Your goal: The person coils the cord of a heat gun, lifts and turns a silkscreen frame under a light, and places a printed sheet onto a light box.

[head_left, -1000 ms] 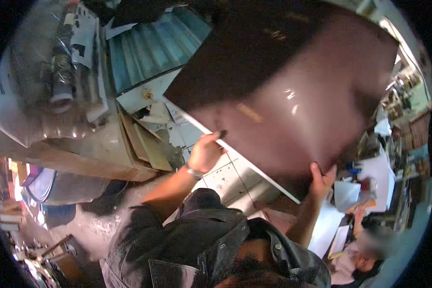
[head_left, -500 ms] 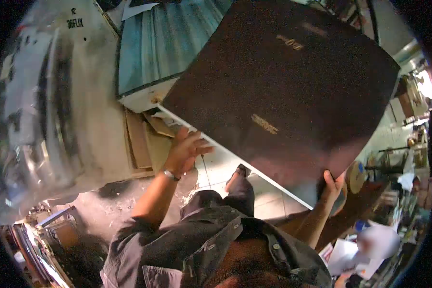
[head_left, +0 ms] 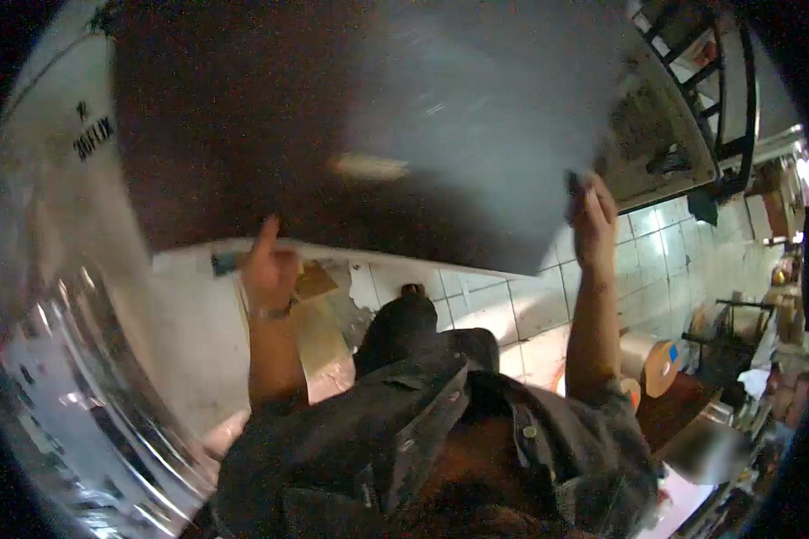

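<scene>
A large, flat dark brown panel point(head_left: 243, 108) with a pale lower edge and a blurred gold marking fills the upper middle of the head view. At its lower left edge, my left hand point(head_left: 271, 274) is closed, one finger stretched up over the front face. My right hand point(head_left: 593, 220) grips the right edge, fingers curled around it. Light glares off the panel's right part. Its far side and upper end lie out of sight.
To the left curves a pale surface with shiny plastic film point(head_left: 108, 395) below it. Rolls point(head_left: 661, 366) stand at the lower right. A worktop point(head_left: 661, 135) and a dark frame point(head_left: 737, 90) are at the upper right. White floor tiles point(head_left: 490, 310) lie beneath the panel.
The panel has swung from a slant to nearly level and shifted left. My left hand has moved left and closed on its edge; my right hand has moved up along with it.
</scene>
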`<action>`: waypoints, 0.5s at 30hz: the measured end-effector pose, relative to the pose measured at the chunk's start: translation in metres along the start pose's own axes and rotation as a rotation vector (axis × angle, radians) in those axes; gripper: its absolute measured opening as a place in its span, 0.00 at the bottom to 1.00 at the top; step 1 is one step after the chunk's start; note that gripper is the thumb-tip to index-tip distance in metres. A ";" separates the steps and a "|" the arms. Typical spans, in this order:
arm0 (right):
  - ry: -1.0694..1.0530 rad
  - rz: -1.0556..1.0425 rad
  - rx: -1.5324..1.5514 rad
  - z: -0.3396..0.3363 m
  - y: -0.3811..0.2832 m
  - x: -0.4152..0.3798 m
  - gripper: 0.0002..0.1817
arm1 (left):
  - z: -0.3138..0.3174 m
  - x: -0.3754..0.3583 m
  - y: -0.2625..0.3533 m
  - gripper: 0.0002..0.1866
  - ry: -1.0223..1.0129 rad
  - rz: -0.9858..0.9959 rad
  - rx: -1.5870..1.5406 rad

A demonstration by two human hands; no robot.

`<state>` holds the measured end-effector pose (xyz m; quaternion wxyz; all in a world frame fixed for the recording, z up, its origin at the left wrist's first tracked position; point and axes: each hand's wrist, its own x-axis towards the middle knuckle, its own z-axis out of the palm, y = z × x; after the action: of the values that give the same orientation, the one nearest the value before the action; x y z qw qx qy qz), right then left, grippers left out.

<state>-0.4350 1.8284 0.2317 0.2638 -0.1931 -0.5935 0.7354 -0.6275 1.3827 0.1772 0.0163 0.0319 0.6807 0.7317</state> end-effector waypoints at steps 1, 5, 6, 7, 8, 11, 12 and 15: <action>-0.077 0.072 0.135 0.032 -0.006 0.020 0.27 | -0.014 -0.009 0.023 0.19 0.144 -0.112 -0.271; -0.115 0.326 -0.208 0.066 0.121 0.138 0.30 | -0.066 -0.058 0.104 0.21 0.461 -0.318 -0.380; -0.175 0.345 -0.346 0.080 0.151 0.157 0.28 | -0.062 -0.070 0.118 0.22 0.526 -0.322 -0.282; -0.275 0.268 -0.529 0.096 0.175 0.173 0.27 | -0.067 -0.084 0.124 0.23 0.563 -0.357 -0.122; -0.373 0.143 -0.718 0.111 0.199 0.186 0.26 | -0.070 -0.097 0.127 0.25 0.599 -0.417 0.113; -0.479 -0.137 -1.057 0.138 0.237 0.227 0.23 | -0.081 -0.110 0.103 0.27 0.606 -0.428 0.300; -0.471 -0.104 -1.095 0.141 0.237 0.229 0.21 | -0.089 -0.114 0.090 0.26 0.573 -0.368 0.212; -0.375 -0.051 -1.087 0.140 0.254 0.234 0.15 | -0.114 -0.130 0.074 0.26 0.483 -0.390 -0.060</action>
<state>-0.7434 1.8248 0.0216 0.0347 -0.1530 -0.9273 0.3397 -0.5037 1.2553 0.2402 -0.0051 -0.2748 0.6363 0.7208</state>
